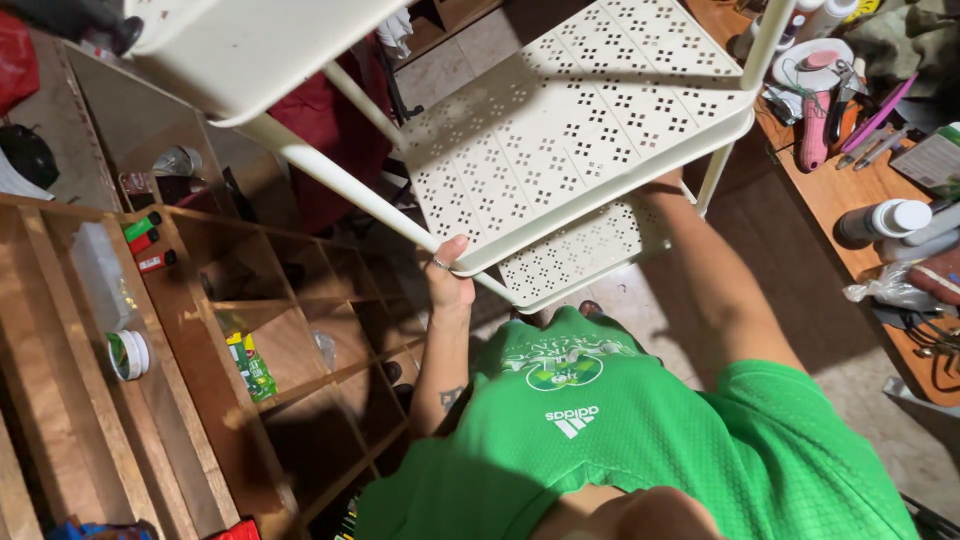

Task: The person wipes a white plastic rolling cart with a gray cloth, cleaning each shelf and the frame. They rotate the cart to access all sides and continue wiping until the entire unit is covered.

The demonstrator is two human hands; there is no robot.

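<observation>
Nearest to me is my own green sports shirt (pixel 640 440), and just beyond it I hold the cream metal shelf cart with perforated trays (pixel 590 120), which is tilted and lifted in front of my body. My left hand (pixel 448 275) is clenched on the front rim of the middle tray of this cart, the thumb lying over the edge, close to one of the round cream legs. My right hand (pixel 668 182) reaches to the far side of the same tray, near the other leg; the tray hides its fingers, so I cannot tell if they are closed or loose. A lower perforated tray of the cart shows just under the middle one, between my two arms, and the top tray of the cart is high at the upper left.

To the left of the cart stands a brown wooden shelf unit with open square compartments (pixel 200 330). On it lie a small round white and green tin (pixel 128 354) and a green and yellow packet (pixel 250 367), well apart from the cart. To the right of the cart is a wooden table (pixel 850 195) with many small tools, among them a pink handled tool (pixel 814 130) and a white-capped grey bottle (pixel 882 220).
</observation>
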